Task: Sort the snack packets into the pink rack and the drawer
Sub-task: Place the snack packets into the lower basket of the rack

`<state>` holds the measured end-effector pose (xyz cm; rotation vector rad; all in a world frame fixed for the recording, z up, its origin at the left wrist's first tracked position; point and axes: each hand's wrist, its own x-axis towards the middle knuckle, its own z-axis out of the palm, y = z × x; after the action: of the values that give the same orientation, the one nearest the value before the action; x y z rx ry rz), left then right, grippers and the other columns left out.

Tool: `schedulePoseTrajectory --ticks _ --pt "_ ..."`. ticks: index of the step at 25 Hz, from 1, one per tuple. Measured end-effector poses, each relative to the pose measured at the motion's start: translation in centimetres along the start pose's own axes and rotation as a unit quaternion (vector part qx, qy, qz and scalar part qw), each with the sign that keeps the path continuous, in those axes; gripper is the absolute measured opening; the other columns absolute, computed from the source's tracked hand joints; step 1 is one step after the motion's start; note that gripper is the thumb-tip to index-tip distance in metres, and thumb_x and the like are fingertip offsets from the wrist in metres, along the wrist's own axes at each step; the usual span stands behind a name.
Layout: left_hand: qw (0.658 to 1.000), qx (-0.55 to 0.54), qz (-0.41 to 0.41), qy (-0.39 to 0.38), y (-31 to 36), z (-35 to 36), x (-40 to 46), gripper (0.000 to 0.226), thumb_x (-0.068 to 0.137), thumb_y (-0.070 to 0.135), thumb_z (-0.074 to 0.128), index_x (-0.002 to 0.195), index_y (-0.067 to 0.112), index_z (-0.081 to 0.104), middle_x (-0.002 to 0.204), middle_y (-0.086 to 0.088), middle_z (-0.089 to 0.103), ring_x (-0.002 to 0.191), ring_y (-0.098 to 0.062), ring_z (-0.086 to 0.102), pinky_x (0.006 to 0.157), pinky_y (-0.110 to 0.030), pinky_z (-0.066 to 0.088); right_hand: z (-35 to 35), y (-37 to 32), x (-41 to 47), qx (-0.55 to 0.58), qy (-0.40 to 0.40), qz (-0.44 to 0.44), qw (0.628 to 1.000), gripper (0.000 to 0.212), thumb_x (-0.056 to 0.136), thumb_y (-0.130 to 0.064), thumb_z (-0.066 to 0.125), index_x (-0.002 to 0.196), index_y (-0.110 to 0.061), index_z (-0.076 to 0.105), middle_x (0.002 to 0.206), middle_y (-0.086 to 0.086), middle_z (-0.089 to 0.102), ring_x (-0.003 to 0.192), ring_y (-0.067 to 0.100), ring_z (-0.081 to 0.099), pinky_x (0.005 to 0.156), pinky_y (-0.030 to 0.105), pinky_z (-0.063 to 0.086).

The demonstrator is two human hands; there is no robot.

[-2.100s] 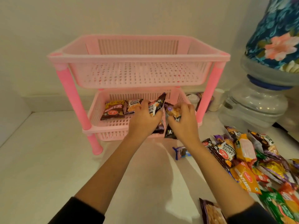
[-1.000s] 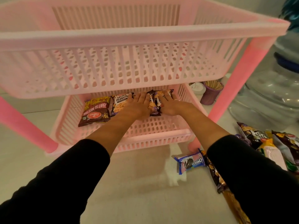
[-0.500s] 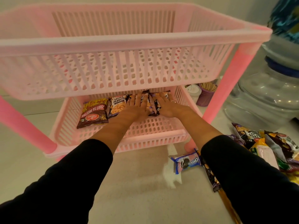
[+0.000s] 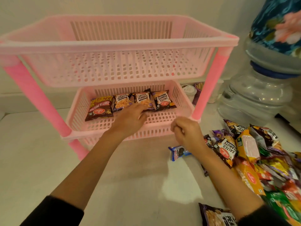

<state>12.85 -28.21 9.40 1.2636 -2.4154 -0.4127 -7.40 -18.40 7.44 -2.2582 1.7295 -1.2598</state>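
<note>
On the counter the rack is standing with four packets lying in a row in its lower tray — a loose pile is sitting to its right. Left hand is reaching in, fingers released, over the packets; right hand is hovering outside, loosely clenched, grasping nothing visible.

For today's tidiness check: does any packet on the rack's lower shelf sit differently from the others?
Yes. The rightmost salted peanuts packet lies turned sideways, its print running vertically, while the two packets beside it read upright.
</note>
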Motion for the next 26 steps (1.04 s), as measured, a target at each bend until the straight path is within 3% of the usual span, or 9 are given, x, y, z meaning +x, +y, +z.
schedulePoseTrajectory --ticks 2,4,7,11,13,17,21,24,26 --pt "0.999 0.019 -0.007 0.038 0.1 -0.5 -3.7 0.031 0.097 0.029 0.044 0.114 0.015 0.065 0.113 -0.007 0.069 0.103 -0.029 0.061 0.088 -0.039 0.047 0.0 0.8 -4.3 -0.036 -0.049 0.027 0.998 0.02 0.067 -0.008 0.046 0.071 -0.008 0.066 0.073 0.002 0.067 0.068 0.021 0.061 0.061 0.028 0.048" --pt "0.993 0.083 -0.001 0.083 -0.6 -0.5 -6.7 0.038 0.096 0.033 0.039 0.108 0.012 0.068 0.099 -0.008 0.072 0.091 -0.031 0.063 0.084 -0.039 0.047 0.2 2.2 -6.9 -0.084 -0.159 0.046 0.983 0.037 0.064 -0.006 0.053 0.096 -0.009 0.07 0.098 0.005 0.07 0.091 0.027 0.064 0.078 0.033 0.052" --pt "0.976 0.19 -0.002 0.105 -2.2 0.3 -9.6 0.05 0.091 0.037 0.037 0.125 0.009 0.061 0.118 -0.013 0.064 0.111 -0.034 0.057 0.102 -0.051 0.036 0.9 3.8 -8.7 -0.2 -0.277 0.036 0.939 0.057 0.076 -0.011 0.056 0.133 -0.017 0.052 0.129 0.007 0.055 0.118 0.028 0.051 0.093 0.04 0.046" --pt "0.972 0.221 -0.012 0.08 -2.6 1.2 -11.1 0.063 0.09 0.033 0.053 0.145 0.008 0.036 0.148 -0.021 0.036 0.139 -0.039 0.029 0.114 -0.058 0.015 1.5 3.0 -9.2 -0.257 -0.24 0.08 0.933 0.049 0.08 -0.02 0.057 0.129 -0.02 0.052 0.118 0.006 0.06 0.108 0.029 0.055 0.082 0.035 0.046" --pt "0.983 0.153 -0.039 0.091 -1.0 2.1 -12.1 0.069 0.089 0.026 0.057 0.148 0.006 0.029 0.153 -0.021 0.027 0.143 -0.039 0.021 0.115 -0.055 0.011 1.8 1.4 -9.2 -0.17 -0.191 0.167 0.952 0.041 0.077 -0.03 0.063 0.115 -0.018 0.058 0.105 0.004 0.064 0.097 0.026 0.06 0.074 0.034 0.049" --pt "0.973 -0.169 -0.067 0.139 4.3 6.1 -16.8 0.044 0.091 0.015 0.055 0.134 0.004 0.048 0.125 -0.013 0.054 0.113 -0.028 0.053 0.098 -0.039 0.043 2.6 -3.1 -11.1 0.04 -0.082 0.324 0.942 0.039 0.072 -0.039 0.074 0.099 -0.016 0.06 0.085 -0.003 0.066 0.073 0.015 0.062 0.064 0.029 0.051" --pt "0.836 -0.482 -0.258 -0.045 7.5 8.4 -18.4 0.035 0.095 0.04 0.05 0.127 0.026 0.05 0.111 0.008 0.063 0.097 -0.008 0.065 0.075 -0.022 0.051 3.9 -7.2 -12.8 0.115 -0.055 0.33 0.935 0.03 0.072 -0.024 0.074 0.095 -0.018 0.056 0.083 -0.006 0.063 0.071 0.011 0.06 0.059 0.017 0.047" --pt "0.821 -0.5 -0.275 -0.02 6.7 9.2 -18.2 0.027 0.092 0.031 0.059 0.116 0.025 0.051 0.107 0.004 0.066 0.086 -0.005 0.068 0.065 -0.016 0.054 3.7 -9.0 -12.9 0.201 -0.132 0.311 0.919 0.048 0.073 -0.01 0.069 0.119 -0.012 0.056 0.106 0.005 0.065 0.088 0.018 0.065 0.075 0.029 0.057" --pt "0.828 -0.478 -0.291 0.001 5.5 9.6 -18.8 0.026 0.089 0.025 0.064 0.112 0.021 0.052 0.104 -0.002 0.066 0.086 -0.012 0.067 0.07 -0.023 0.053 2.2 -8.7 -13.4 0.171 -0.237 0.264 0.919 0.057 0.074 -0.014 0.075 0.128 -0.012 0.054 0.116 0.007 0.062 0.1 0.019 0.062 0.085 0.03 0.053"
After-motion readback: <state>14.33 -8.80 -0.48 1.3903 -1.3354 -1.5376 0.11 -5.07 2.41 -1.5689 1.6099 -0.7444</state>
